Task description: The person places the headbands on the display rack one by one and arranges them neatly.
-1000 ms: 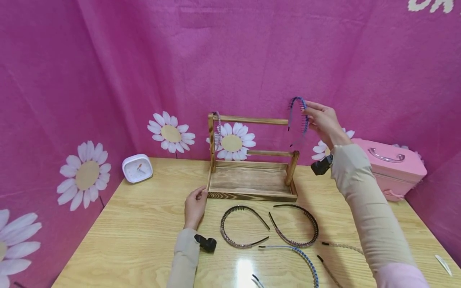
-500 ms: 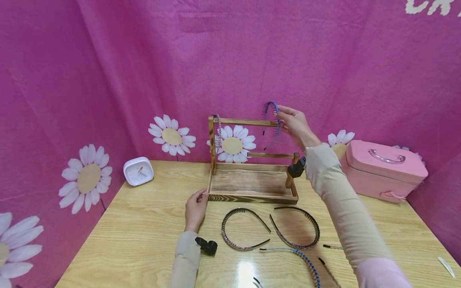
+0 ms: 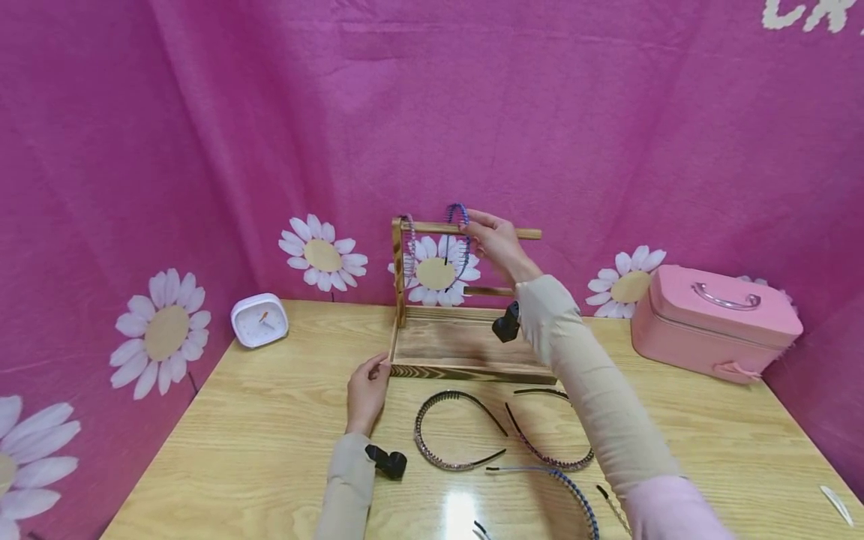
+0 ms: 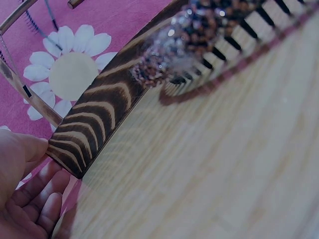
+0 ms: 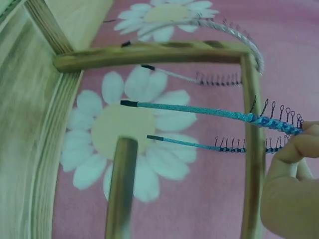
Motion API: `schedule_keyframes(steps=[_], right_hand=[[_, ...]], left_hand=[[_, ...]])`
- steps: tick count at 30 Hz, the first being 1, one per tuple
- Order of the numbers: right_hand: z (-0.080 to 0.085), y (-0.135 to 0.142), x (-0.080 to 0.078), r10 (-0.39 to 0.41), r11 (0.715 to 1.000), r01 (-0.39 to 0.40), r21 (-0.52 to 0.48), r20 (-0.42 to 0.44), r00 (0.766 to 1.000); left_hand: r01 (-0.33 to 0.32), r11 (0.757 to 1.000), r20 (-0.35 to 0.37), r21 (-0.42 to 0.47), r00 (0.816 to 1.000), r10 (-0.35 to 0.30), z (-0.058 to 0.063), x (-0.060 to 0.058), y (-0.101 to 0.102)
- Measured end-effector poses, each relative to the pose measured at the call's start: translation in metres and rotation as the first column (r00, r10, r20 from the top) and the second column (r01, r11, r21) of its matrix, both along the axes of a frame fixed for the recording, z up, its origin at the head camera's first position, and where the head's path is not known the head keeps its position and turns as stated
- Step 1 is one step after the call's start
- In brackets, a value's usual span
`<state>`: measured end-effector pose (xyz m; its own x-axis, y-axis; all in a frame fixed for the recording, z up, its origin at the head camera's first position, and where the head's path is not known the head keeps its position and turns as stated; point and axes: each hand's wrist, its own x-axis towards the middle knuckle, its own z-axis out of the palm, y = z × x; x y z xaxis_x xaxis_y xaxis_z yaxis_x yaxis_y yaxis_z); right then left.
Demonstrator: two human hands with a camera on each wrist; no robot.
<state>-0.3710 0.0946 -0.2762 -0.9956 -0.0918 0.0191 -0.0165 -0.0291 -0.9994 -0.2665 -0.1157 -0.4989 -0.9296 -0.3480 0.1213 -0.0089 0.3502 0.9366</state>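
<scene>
My right hand [image 3: 496, 241] pinches a blue headband [image 5: 187, 109] with wire teeth by its curved part. The headband straddles the upper bar [image 3: 529, 234] of a wooden stand [image 3: 472, 373], its ends hanging down on either side; whether it touches the bar I cannot tell. A pale, silvery-pink headband [image 3: 411, 251] hangs at that bar's left end, by the upright post. At the tray's front left corner, my left hand [image 3: 367, 394] grips the wood between thumb and fingers. The lower bar [image 5: 122, 184] is partly behind the right arm in the head view.
On the table before the stand lie a dark beaded headband [image 3: 418, 427], another dark headband [image 3: 540, 454] and a second blue one [image 3: 574, 491]. A white clock [image 3: 259, 321] stands left, a pink case [image 3: 725, 319] right. A white clip-like piece [image 3: 837, 504] lies near the right edge.
My right hand has carried the blue headband leftward from beyond the upper bar's right end to about its middle, with the band now over the bar. The left hand stays at the tray corner.
</scene>
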Motion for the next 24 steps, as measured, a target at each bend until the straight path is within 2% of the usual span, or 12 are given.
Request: schedule_keyframes(steps=[7, 12, 24], right_hand=[[-0.015, -0.03, -0.003, 0.042, 0.997, -0.041, 0.067, -0.015, 0.999], [-0.025, -0.042, -0.003, 0.058, 0.996, -0.057, 0.074, -0.015, 0.998], [-0.024, -0.053, -0.004, 0.077, 0.997, -0.077, 0.026, -0.013, 0.997]], left_hand=[[-0.006, 1.0, -0.001, -0.001, 1.0, 0.006, -0.001, 0.0, -0.003], [-0.001, 1.0, 0.008, 0.0, 1.0, 0.001, -0.002, -0.001, -0.005], [0.0, 1.0, -0.001, 0.0, 1.0, 0.0, -0.001, -0.001, -0.002]])
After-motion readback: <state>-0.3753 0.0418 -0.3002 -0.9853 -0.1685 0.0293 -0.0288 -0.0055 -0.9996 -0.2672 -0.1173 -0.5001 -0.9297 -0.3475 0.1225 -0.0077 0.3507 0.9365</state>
